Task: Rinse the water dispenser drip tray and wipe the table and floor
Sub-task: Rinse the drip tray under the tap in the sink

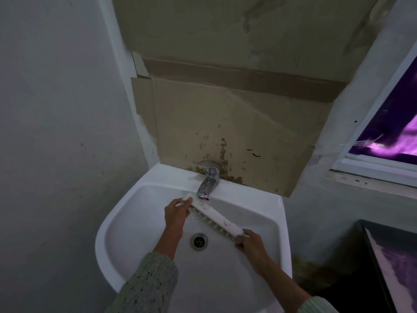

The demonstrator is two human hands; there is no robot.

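Observation:
A long white drip tray (pixel 215 215) with a ribbed underside is held slanted over the white sink (pixel 135 213), its upper end just under the chrome tap (pixel 206 188). My left hand (pixel 177 212) grips the upper left end of the tray. My right hand (pixel 251 245) grips the lower right end. Water drops cling to the tray's top. The drain (pixel 199 241) lies below the tray, between my forearms.
Stained cardboard (pixel 232 136) covers the wall behind the tap. A grey wall stands on the left. A window (pixel 388 123) with purple light is at the right, and a dark framed surface (pixel 392 263) sits at the lower right.

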